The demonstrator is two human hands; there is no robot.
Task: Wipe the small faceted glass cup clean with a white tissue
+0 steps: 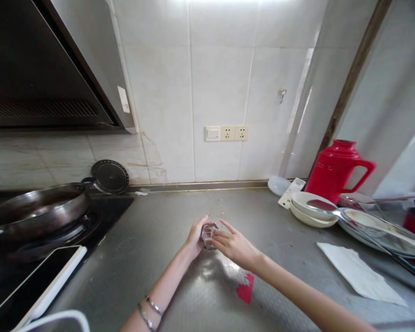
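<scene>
A small clear glass jar (208, 236) is between my two hands, near the middle of the metal counter (152, 240). My left hand (195, 236) is wrapped round the jar's left side. Across the jar's right side lie the fingers of my right hand (233, 244), with the index finger stretched out above the others. Whether the right fingers grip anything is too small to tell. A torn red piece (246, 288) lies on the counter below my right wrist.
On the left are a steel pan (37, 210) on the stove and a phone (34, 286). At the right stand a red thermos (332, 170), stacked white bowls (313, 216) and plates with utensils (383, 230). A white napkin (361, 272) lies in front.
</scene>
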